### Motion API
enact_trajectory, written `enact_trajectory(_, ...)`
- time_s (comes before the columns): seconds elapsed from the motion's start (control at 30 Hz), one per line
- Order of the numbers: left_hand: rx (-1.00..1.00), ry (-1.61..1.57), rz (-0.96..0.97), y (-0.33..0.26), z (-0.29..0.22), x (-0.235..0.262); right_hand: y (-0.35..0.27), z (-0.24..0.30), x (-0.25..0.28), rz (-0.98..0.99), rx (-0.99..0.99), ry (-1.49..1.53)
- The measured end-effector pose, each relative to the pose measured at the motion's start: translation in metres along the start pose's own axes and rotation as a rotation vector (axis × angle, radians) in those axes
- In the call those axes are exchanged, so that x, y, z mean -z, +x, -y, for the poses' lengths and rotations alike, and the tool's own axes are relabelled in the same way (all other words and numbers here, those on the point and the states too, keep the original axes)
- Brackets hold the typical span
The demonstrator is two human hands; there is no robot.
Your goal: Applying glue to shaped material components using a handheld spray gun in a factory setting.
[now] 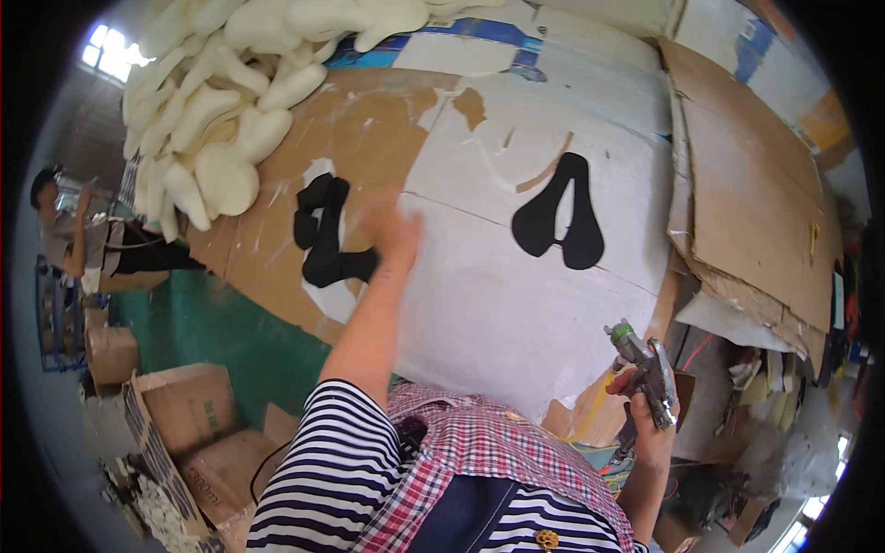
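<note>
Close to my body on the right, my right hand (643,419) is gripping a grey metal spray gun with a green part near its front end (656,376), its fingers wrapping the gun's body. The front end is pointing away from me and a little to the left. My left hand (395,238) is reaching out farther, well apart from the right one, over the pale sheet covering the work surface (479,313). It is blurring, so I cannot tell how its fingers are set or whether they are holding anything.

Just left of that hand, a bent, flat black piece (323,263) is lying with one arm running away from me and the other running right, toward my wrist; I cannot tell whether they are touching. Another black shape (307,226) is lying against its left side.

To the right, a flat black V-shaped piece (584,217) is lying ahead of the gun and slightly left of it. Its long axis is running away from me, rounded lobes toward me, narrow joined end farther off. The gun is sitting nearer to it than my left hand is.

Farther off, at the left, cream-coloured foam pieces (226,180) are lying heaped.
</note>
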State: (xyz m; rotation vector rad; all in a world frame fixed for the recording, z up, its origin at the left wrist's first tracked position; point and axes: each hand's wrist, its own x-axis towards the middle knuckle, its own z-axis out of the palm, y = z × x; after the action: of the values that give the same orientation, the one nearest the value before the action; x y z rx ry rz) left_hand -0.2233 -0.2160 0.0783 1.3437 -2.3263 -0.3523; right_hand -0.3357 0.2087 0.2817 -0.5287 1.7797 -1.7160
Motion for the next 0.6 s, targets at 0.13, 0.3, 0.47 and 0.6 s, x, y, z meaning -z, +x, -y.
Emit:
enact_trajectory(0.13, 0.825, 0.144, 0.097, 0.021, 0.109, 0.057, 0.005, -0.010, -0.012, 0.009, -0.047, -0.024)
enact_trajectory(0.3, 0.450, 0.155, -0.064, 0.030, 0.148, 0.033, 0.014, -0.007, -0.055, 0.024, -0.119, -0.138)
enact_trajectory(0.47, 0.195, -0.281, 0.020, 0.047, 0.095, 0.008, 0.017, 0.000, -0.126, 0.056, -0.167, -0.162)
enact_trajectory(0.6, -0.098, -0.655, 0.686, 0.044, -0.004, 0.035, 0.018, 0.006, -0.183, -0.006, -0.094, -0.150)
